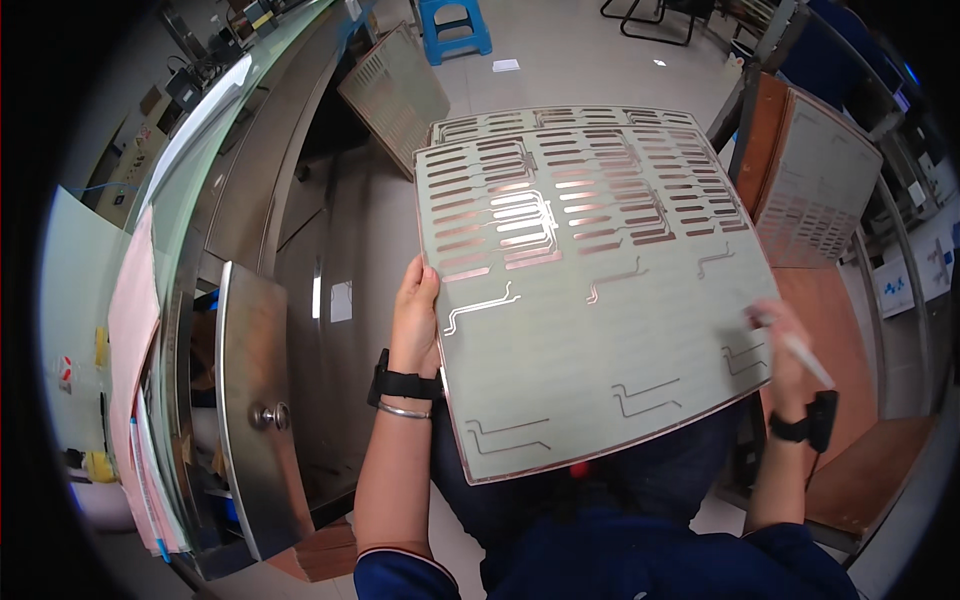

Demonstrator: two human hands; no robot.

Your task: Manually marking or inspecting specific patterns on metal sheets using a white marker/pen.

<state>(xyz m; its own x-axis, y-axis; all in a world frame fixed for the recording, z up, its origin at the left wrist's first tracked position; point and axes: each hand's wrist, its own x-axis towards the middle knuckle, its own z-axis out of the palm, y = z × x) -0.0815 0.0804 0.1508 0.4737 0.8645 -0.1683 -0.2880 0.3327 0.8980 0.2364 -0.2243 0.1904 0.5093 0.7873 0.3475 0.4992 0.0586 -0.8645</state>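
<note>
A large pale green circuit board panel (pixel 590 345) with shiny copper tracks is tilted across my lap. My left hand (pixel 413 305) grips its left edge, thumb on top and the other fingers mostly hidden underneath. Over the panel's right edge is my right hand (pixel 788 340), smeared by motion, closed around a slim white pen-like tool (pixel 808 362). Whether the tool touches the panel, I cannot tell. Just beyond the panel's far edge shows a strip of a second, similar panel (pixel 575 117).
A metal cabinet door (pixel 255 410) with a round knob stands out at the left, beneath a glass-topped desk (pixel 215 135). Another panel (pixel 400 90) leans by the desk. At right, several panels (pixel 825 160) lean on a brown board stand (pixel 815 310). A blue stool (pixel 455 30) is at the back.
</note>
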